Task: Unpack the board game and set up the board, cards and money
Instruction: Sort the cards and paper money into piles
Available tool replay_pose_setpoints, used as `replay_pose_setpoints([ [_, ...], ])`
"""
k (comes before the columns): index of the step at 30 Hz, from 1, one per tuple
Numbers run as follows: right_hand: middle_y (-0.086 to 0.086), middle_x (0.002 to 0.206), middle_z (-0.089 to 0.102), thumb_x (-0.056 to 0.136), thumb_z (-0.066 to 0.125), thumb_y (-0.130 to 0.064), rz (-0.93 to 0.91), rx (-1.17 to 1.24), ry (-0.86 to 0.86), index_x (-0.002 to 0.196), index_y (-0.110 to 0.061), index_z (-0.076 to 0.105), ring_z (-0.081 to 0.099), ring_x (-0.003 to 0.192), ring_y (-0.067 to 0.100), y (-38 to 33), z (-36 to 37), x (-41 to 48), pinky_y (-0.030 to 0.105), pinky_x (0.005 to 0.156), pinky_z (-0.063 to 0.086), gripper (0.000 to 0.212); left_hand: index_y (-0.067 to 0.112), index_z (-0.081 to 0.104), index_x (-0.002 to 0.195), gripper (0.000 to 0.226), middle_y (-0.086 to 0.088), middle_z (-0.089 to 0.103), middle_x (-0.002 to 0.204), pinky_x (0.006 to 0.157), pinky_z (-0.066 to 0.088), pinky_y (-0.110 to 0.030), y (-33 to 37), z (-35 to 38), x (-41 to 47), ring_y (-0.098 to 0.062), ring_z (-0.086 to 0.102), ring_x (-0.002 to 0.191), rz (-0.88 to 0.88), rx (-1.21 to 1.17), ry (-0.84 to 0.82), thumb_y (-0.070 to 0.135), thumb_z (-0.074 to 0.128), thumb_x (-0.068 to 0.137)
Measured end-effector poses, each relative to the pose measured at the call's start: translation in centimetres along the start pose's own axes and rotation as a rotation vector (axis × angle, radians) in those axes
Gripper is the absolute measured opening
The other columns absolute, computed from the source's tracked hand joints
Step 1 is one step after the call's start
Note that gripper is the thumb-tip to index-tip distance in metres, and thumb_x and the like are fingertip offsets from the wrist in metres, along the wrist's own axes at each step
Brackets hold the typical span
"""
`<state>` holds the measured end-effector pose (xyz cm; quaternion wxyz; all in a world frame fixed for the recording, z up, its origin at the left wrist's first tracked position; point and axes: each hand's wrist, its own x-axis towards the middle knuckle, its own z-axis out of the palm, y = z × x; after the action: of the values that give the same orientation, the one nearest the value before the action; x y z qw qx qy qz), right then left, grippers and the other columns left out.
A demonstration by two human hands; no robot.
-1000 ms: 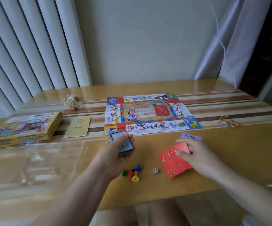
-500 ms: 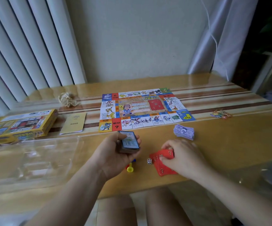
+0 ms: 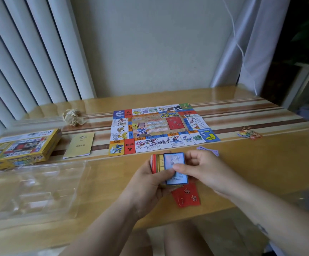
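Observation:
The game board [image 3: 161, 128] lies unfolded on the wooden table [image 3: 261, 163], a red card stack on its middle. My left hand [image 3: 146, 183] grips a deck of cards [image 3: 157, 163] from below. My right hand [image 3: 203, 172] pinches the top blue-framed card [image 3: 176, 169] of that deck with thumb and fingers. Red cards [image 3: 187, 197] lie on the table under my hands. Purple paper money [image 3: 208, 151] peeks out behind my right hand. The dice and pawns are hidden by my hands.
The yellow game box [image 3: 20, 146] sits at the left, a yellow leaflet [image 3: 79, 145] beside it. A clear plastic tray [image 3: 37, 189] lies at the near left. Crumpled paper [image 3: 73, 117] sits at the back; a torn colourful wrapper [image 3: 249, 134] lies at the right.
My right hand left the red cards on the table and came up to the deck in my left hand, now pinching its top card. The camera view shifted slightly.

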<state>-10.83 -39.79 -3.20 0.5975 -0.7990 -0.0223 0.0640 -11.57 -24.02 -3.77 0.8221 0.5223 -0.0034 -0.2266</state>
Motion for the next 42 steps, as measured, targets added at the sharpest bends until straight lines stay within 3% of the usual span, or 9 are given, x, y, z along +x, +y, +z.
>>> replay_pose_setpoints([
  [10, -0.001, 0.088, 0.075, 0.083, 0.069, -0.01, 0.018, 0.006, 0.059, 0.09, -0.015, 0.068, 0.071, 0.085, 0.012, 0.8, -1.7, -0.2, 0.028, 0.081, 0.055, 0.008, 0.007, 0.055, 0.115, 0.025, -0.014, 0.072, 0.102, 0.069, 0.06, -0.03, -0.2, -0.3, 0.2, -0.025, 0.071, 0.089, 0.038, -0.001, -0.022, -0.001, 0.045, 0.094],
  [13, -0.015, 0.055, 0.064, 0.084, 0.069, -0.006, 0.006, -0.171, 0.094, 0.101, -0.021, 0.06, 0.06, 0.054, -0.006, 1.2, -4.0, -0.7, 0.009, 0.057, 0.044, 0.025, 0.007, 0.055, 0.118, 0.026, -0.012, 0.072, 0.103, 0.066, 0.059, -0.028, -0.4, -0.6, 0.8, -0.024, 0.071, 0.09, 0.048, 0.001, 0.029, -0.001, 0.045, 0.095],
  [15, -0.01, 0.045, 0.049, 0.084, 0.069, -0.008, 0.021, -0.365, 0.083, 0.109, -0.024, 0.057, 0.041, 0.04, 0.0, 2.3, -5.6, -1.3, 0.013, 0.045, 0.03, 0.032, 0.005, 0.053, 0.122, 0.029, -0.014, 0.07, 0.108, 0.069, 0.059, -0.028, -0.5, -0.6, 1.1, -0.026, 0.069, 0.097, 0.045, -0.003, 0.03, 0.0, 0.044, 0.095],
  [20, -0.005, 0.058, 0.047, 0.083, 0.07, -0.017, 0.023, -0.632, 0.124, 0.109, -0.025, 0.06, 0.04, 0.048, 0.003, 4.9, -6.3, -1.9, 0.017, 0.052, 0.033, 0.029, 0.006, 0.054, 0.12, 0.028, -0.016, 0.069, 0.109, 0.068, 0.059, -0.029, -1.5, 0.7, 1.8, -0.029, 0.067, 0.1, -0.004, -0.034, 0.027, -0.001, 0.046, 0.094],
  [25, -0.011, 0.074, 0.041, 0.079, 0.074, -0.03, -0.025, -0.809, 0.2, 0.104, -0.033, 0.057, 0.046, 0.071, 0.004, 4.7, -6.2, -2.5, 0.017, 0.058, 0.033, 0.029, 0.01, 0.059, 0.111, 0.024, -0.012, 0.073, 0.091, 0.056, 0.058, -0.026, -2.3, 1.9, 2.1, -0.021, 0.071, 0.077, -0.035, -0.043, 0.048, -0.002, 0.052, 0.091],
  [28, -0.011, 0.074, 0.055, 0.08, 0.072, -0.032, -0.111, -0.518, 0.322, 0.088, -0.032, 0.062, 0.056, 0.074, 0.01, 3.4, -6.3, -2.6, 0.019, 0.064, 0.042, 0.013, 0.013, 0.06, 0.111, 0.027, -0.01, 0.074, 0.09, 0.064, 0.059, -0.03, -2.7, 2.6, 2.3, -0.021, 0.071, 0.079, -0.044, -0.04, 0.028, -0.003, 0.055, 0.089],
  [31, -0.006, 0.087, 0.071, 0.081, 0.069, -0.035, 0.001, -0.196, 0.175, 0.096, -0.023, 0.067, 0.067, 0.078, 0.003, 2.2, -5.6, -2.4, 0.018, 0.071, 0.051, 0.019, 0.014, 0.059, 0.109, 0.028, -0.01, 0.073, 0.094, 0.067, 0.057, -0.029, -3.1, 3.5, 2.4, -0.022, 0.07, 0.083, -0.05, 0.006, 0.0, -0.003, 0.059, 0.086],
  [37, 0.001, 0.083, 0.075, 0.084, 0.069, -0.015, 0.071, -0.046, 0.109, 0.088, -0.014, 0.068, 0.063, 0.065, 0.007, 2.1, -5.0, -1.6, 0.017, 0.053, 0.045, 0.004, 0.013, 0.059, 0.112, 0.026, -0.012, 0.072, 0.101, 0.07, 0.059, -0.028, -2.7, 3.5, 2.2, -0.023, 0.071, 0.088, -0.02, -0.027, -0.108, -0.001, 0.048, 0.093],
  [42, -0.002, 0.086, 0.074, 0.083, 0.069, -0.008, 0.065, 0.023, 0.112, 0.097, -0.022, 0.062, 0.066, 0.068, 0.01, 1.8, -5.0, -1.5, 0.017, 0.049, 0.044, 0.021, 0.013, 0.058, 0.113, 0.029, -0.013, 0.072, 0.103, 0.079, 0.058, -0.034, -2.9, 2.9, 2.3, -0.028, 0.069, 0.095, 0.034, 0.068, -0.046, -0.003, 0.054, 0.089],
])
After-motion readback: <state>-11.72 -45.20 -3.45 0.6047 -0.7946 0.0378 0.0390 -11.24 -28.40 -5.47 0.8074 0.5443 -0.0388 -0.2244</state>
